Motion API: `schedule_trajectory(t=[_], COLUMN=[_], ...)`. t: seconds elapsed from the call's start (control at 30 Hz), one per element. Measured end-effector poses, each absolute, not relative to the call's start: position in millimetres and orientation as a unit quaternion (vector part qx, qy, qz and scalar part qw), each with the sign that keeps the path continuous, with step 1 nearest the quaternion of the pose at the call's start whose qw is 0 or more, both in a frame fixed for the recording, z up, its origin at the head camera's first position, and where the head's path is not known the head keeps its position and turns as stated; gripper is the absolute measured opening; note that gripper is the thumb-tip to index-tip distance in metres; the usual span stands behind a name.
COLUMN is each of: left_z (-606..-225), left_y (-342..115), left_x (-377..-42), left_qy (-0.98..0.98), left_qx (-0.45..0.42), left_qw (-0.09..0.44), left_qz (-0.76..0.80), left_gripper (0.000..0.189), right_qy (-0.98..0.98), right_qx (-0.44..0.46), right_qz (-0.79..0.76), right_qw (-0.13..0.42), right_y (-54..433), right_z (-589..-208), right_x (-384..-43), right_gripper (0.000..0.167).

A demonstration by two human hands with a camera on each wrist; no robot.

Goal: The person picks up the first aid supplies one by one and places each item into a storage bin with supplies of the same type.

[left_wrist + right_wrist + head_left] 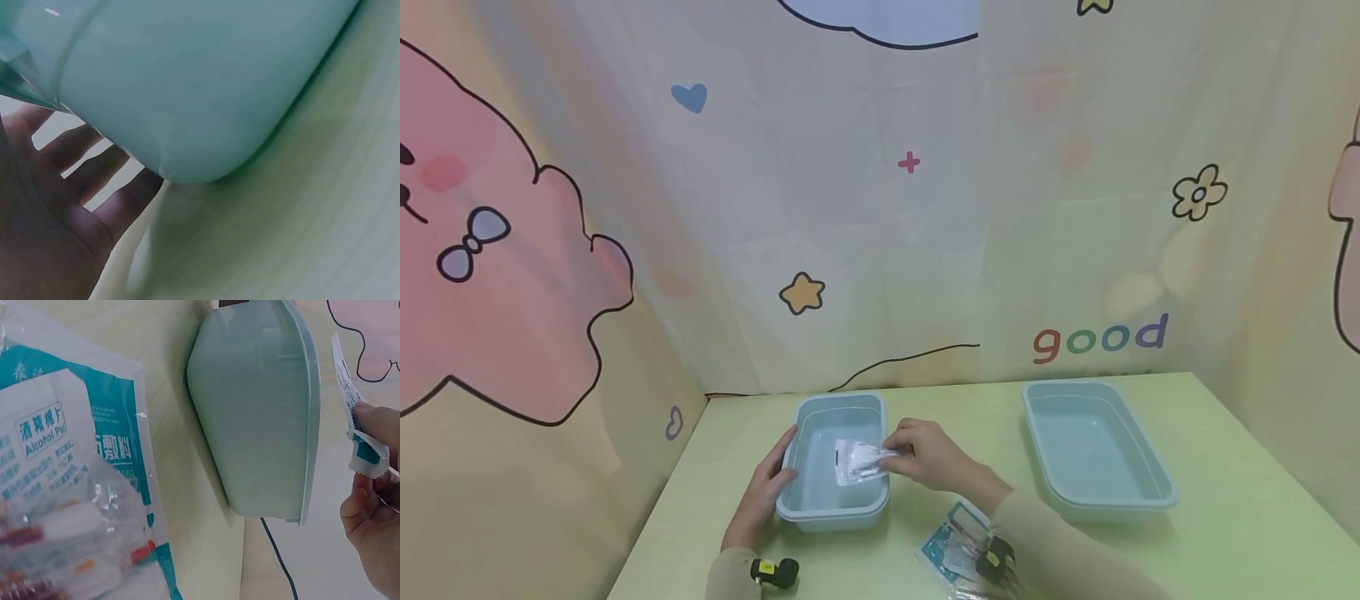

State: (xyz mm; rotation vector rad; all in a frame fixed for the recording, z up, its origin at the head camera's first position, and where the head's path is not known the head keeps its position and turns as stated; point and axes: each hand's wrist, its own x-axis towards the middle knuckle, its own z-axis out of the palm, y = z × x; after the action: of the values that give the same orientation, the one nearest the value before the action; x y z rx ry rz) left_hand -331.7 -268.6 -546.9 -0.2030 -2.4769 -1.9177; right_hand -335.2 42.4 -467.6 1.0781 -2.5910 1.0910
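Note:
My right hand (931,457) pinches a small white printed sachet (853,463) between thumb and fingers, above the left pale blue plastic basin (831,517). In the right wrist view the sachet (350,394) is thin, with a teal patch near the fingers. My left hand (762,492) holds that basin by its left side, thumb over the rim and fingers along the outer wall. The left wrist view shows the fingers of the left hand (56,194) under the rim, against the basin (187,94).
A second pale blue basin (1097,450) stands on the right of the light table (958,417). Under my right forearm lie a teal-and-white dressing packet (942,546), an alcohol pad sachet (40,431) and a clear bag of red-and-white items (81,531).

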Motion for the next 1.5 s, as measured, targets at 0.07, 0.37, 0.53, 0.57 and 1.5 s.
schedule_trajectory(t=[0.07, 0.37, 0.53, 0.57, 1.5], left_z=[-548, -550, -549, -549, -547], left_y=[-269, -268, -267, -267, -269], left_x=[-332, -331, -330, -330, -332], left_qy=[-0.789, -0.787, -0.787, -0.787, -0.778], left_qx=[-0.064, -0.072, -0.066, -0.066, -0.071], left_qw=[0.0, 0.005, 0.0, 0.0, -0.003], left_qz=[-0.611, -0.613, -0.614, -0.614, -0.624], left_gripper=[0.068, 0.069, 0.068, 0.068, 0.068], right_qy=[-0.858, -0.878, -0.886, -0.886, -0.897], right_qx=[0.355, 0.328, 0.31, 0.308, 0.299], right_qz=[0.363, 0.341, 0.339, 0.34, 0.314], right_qw=[0.069, 0.069, 0.061, 0.061, 0.086], right_y=[41, 32, 29, 28, 26], right_z=[-469, -474, -475, -475, -478], right_x=[-336, -337, -337, -337, -340], right_gripper=[0.019, 0.022, 0.026, 0.026, 0.026])
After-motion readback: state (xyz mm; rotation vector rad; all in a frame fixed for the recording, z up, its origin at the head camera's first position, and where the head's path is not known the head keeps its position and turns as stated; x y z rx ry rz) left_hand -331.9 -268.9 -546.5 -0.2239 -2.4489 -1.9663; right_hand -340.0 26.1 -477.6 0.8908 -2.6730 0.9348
